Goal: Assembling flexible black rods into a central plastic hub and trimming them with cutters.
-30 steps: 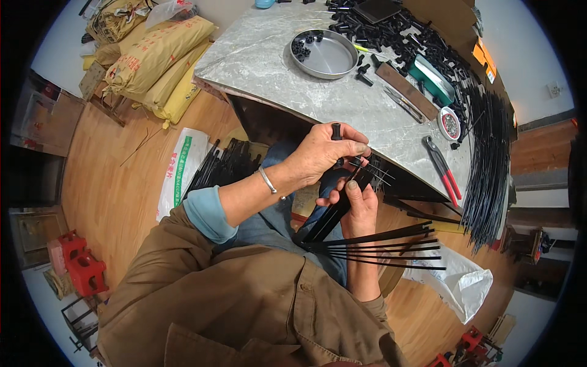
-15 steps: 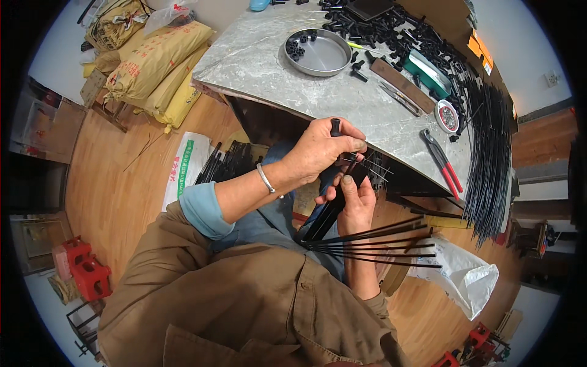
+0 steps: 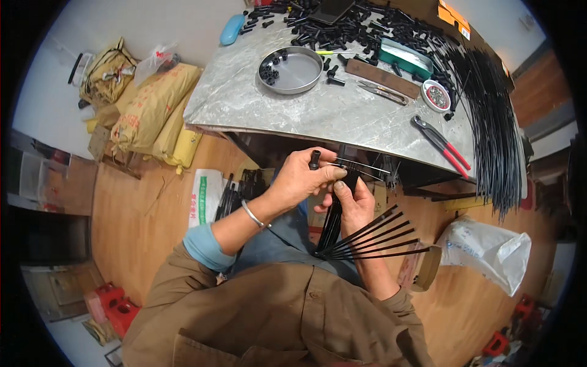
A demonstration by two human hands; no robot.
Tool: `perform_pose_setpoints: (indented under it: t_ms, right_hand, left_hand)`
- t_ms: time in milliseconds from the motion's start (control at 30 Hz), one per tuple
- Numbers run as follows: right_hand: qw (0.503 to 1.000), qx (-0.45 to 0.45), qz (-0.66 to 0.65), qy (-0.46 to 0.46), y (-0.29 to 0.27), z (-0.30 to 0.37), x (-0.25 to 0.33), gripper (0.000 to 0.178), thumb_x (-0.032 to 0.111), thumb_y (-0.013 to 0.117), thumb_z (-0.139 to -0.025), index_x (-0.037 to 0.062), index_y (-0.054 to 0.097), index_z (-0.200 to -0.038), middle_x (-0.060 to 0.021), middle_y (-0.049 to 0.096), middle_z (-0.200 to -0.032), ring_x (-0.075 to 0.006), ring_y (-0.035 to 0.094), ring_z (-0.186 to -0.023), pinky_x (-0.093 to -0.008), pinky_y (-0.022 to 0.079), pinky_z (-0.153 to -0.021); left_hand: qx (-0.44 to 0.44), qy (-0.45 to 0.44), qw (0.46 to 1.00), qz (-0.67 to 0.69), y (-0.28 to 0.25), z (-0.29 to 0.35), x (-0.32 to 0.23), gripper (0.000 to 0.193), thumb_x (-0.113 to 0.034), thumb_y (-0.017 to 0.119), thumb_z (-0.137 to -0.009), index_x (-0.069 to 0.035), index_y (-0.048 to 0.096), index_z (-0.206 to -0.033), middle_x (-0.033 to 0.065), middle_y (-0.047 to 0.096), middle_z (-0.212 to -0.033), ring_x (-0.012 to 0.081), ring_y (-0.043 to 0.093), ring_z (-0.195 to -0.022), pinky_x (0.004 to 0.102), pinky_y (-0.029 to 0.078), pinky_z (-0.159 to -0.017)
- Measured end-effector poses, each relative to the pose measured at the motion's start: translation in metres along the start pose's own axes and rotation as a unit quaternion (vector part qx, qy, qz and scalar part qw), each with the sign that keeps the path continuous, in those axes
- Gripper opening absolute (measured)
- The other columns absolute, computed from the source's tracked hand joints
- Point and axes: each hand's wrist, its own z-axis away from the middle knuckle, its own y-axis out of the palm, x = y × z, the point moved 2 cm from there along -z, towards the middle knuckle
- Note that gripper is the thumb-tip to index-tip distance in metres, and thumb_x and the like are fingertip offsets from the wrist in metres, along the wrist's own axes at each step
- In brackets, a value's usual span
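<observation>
Over my lap my left hand (image 3: 304,178), a silver bangle at its wrist, is closed around a small black cylindrical piece (image 3: 314,160) whose end pokes up between the fingers. Thumb and fingertips pinch at the top of a bundle of flat black strips (image 3: 331,223). My right hand (image 3: 356,205) grips that bundle just below, thumb on its front. Thin metal rods (image 3: 370,166) stick out to the right from between the hands; their inner ends are hidden. The strips' lower ends (image 3: 382,235) fan out across my right forearm.
On the grey table stand a round metal pan (image 3: 290,90) with small black parts, red-handled pincers (image 3: 441,147), scissors (image 3: 383,93), a green box (image 3: 405,58) and a small white dish (image 3: 436,96). Long black rods (image 3: 489,134) hang over its right edge. Sacks (image 3: 156,110) are stacked left.
The view has shifted, showing more of the table's left side. My left hand has tilted, so the black piece shows more of its end. Both hands keep their hold at the bundle's top.
</observation>
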Motion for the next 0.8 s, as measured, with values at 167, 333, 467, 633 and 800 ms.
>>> perform_pose_setpoints:
  t_ms: [167, 333, 467, 633, 800]
  right_hand:
    - [0.98, 0.006, 0.197, -0.039, -0.015, -0.005, 0.015, 0.016, 0.018, 0.057, -0.093, 0.0037, 0.063, -0.096, 0.0007, 0.063, -0.078, -0.0076, 0.057, -0.063, -0.0225, 0.05, -0.058]
    - [0.93, 0.079, 0.342, -0.113, -0.016, -0.007, 0.032, 0.02, 0.023, 0.063, -0.089, 0.0033, 0.069, -0.091, 0.0022, 0.068, -0.077, -0.0047, 0.055, -0.067, -0.0218, 0.044, -0.06]
    - [0.972, 0.08, 0.22, 0.015, -0.031, -0.012, 0.013, 0.019, 0.023, 0.064, -0.088, 0.0054, 0.071, -0.091, 0.0015, 0.068, -0.078, -0.0036, 0.054, -0.066, -0.021, 0.044, -0.06]
    - [0.981, 0.122, 0.124, 0.08, -0.032, -0.014, 0.009, 0.026, 0.023, 0.061, -0.09, -0.0017, 0.066, -0.098, -0.0067, 0.069, -0.09, -0.0115, 0.061, -0.083, -0.0252, 0.049, -0.078]
    - [0.982, 0.122, 0.109, 0.093, -0.035, -0.015, 0.005, 0.03, 0.025, 0.062, -0.09, -0.002, 0.065, -0.102, -0.0088, 0.069, -0.089, -0.016, 0.065, -0.074, -0.0305, 0.055, -0.068]
  left_hand:
    - [-0.033, 0.015, 0.996, 0.083, 0.002, -0.002, 0.011, 0.021, -0.007, 0.072, -0.08, 0.002, 0.061, -0.096, 0.0038, 0.061, -0.076, 0.0069, 0.054, -0.06, 0.0183, 0.042, -0.048]
    - [-0.031, 0.037, 0.995, 0.085, 0.008, -0.001, 0.016, 0.024, -0.009, 0.073, -0.081, 0.001, 0.06, -0.098, 0.0014, 0.059, -0.073, 0.0051, 0.054, -0.06, 0.0178, 0.043, -0.048]
    - [0.012, 0.04, 0.989, 0.144, 0.011, 0.0, 0.014, 0.019, -0.009, 0.066, -0.085, 0.001, 0.061, -0.101, 0.0018, 0.058, -0.074, 0.0072, 0.054, -0.063, 0.0211, 0.044, -0.05]
    - [0.035, 0.019, 0.982, 0.187, 0.009, -0.001, 0.022, 0.021, -0.01, 0.065, -0.087, 0.0, 0.06, -0.105, 0.0012, 0.058, -0.077, 0.0074, 0.051, -0.064, 0.0211, 0.043, -0.051]
    - [0.054, 0.003, 0.972, 0.231, 0.005, -0.005, 0.028, 0.024, -0.011, 0.065, -0.088, -0.001, 0.059, -0.108, 0.0015, 0.059, -0.081, 0.0079, 0.051, -0.066, 0.022, 0.043, -0.052]
